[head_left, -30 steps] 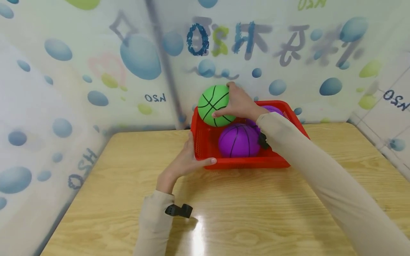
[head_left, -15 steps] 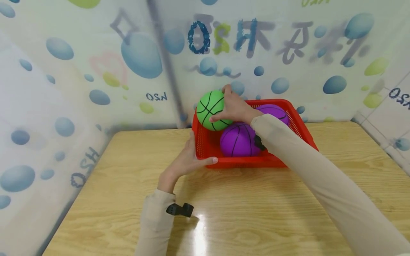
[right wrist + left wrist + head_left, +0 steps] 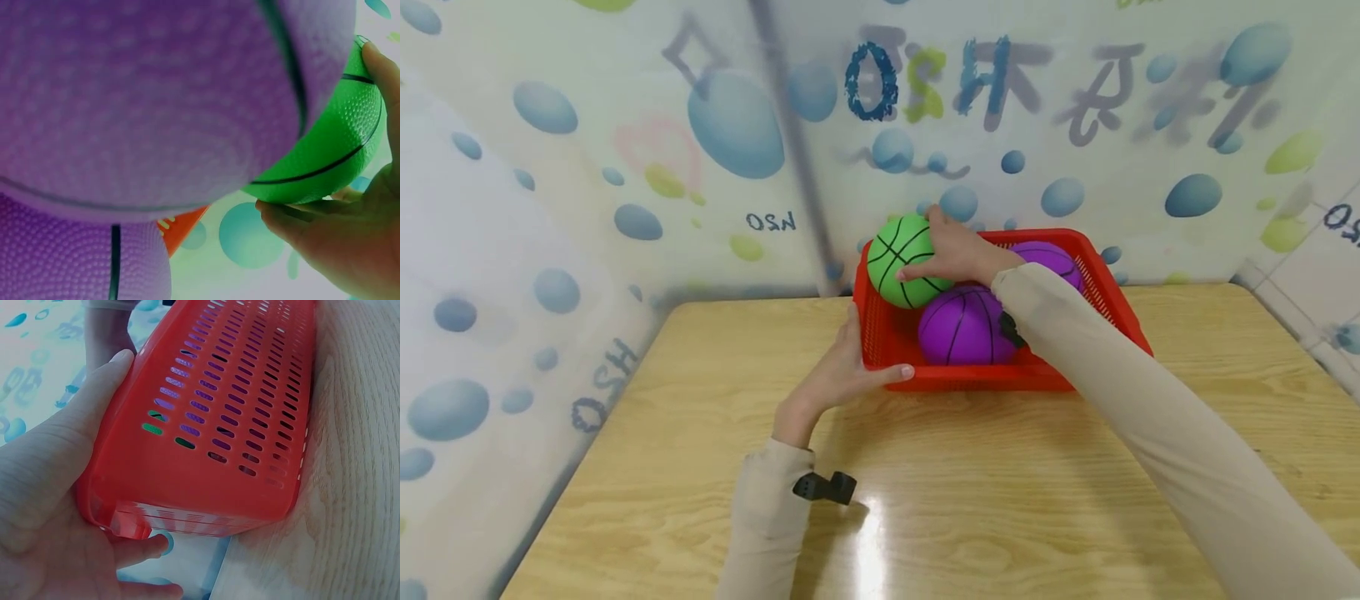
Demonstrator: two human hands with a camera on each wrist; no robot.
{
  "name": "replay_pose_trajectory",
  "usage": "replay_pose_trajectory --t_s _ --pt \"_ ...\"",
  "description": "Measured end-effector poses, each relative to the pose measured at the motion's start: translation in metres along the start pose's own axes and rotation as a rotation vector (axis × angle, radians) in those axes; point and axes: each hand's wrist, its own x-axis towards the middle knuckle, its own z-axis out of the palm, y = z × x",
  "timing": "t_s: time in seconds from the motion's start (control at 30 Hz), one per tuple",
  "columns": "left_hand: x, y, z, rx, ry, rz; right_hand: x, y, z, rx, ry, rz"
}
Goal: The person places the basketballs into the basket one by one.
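A red plastic basket (image 3: 985,379) with slotted walls stands on the table against the back wall. My left hand (image 3: 831,379) grips its front left corner, the thumb over the front rim and the fingers along the left side, as the left wrist view shows too. In my right hand (image 3: 958,250) is a small green basketball (image 3: 904,262) with black lines, held between thumb and fingers at the basket's back left. A purple ball (image 3: 966,329) lies in front of it inside the basket. Another purple ball (image 3: 1048,260) sits at the back right, partly hidden by my right forearm.
The wooden table (image 3: 970,500) extends in front of the basket and to both sides. A wall covering (image 3: 737,250) printed with blue and green bubbles rises right behind the basket. My right sleeve (image 3: 1135,392) crosses over the basket's right part.
My right hand has lowered the green basketball slightly into the basket's back left. More of the back right purple ball shows past my forearm. The left hand keeps its grip on the corner.
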Motion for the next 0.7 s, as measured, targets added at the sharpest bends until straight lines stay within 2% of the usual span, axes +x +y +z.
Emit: replay_pose_trajectory --t_s 0.2,0.33,0.4,0.43,0.6,0.7 --pt "0.003 0.005 0.002 0.005 -0.002 0.013 -0.003 0.003 -0.004 -0.057 -0.039 0.052" --pt "0.014 -0.019 0.008 0.013 -0.013 0.047 -0.008 0.004 -0.006 -0.077 -0.058 0.079" --pt "0.017 -0.025 0.01 0.009 -0.021 0.06 -0.01 0.005 -0.008 -0.078 -0.067 0.079" --pt "0.018 -0.025 0.011 0.003 -0.023 0.062 -0.011 0.007 -0.009 -0.079 -0.072 0.075" --pt "0.009 0.004 0.006 -0.031 -0.024 0.02 -0.017 0.017 -0.016 0.002 -0.089 0.012" --pt "0.01 0.0 0.006 -0.028 -0.018 0.008 -0.028 0.024 -0.022 0.083 -0.064 -0.048"
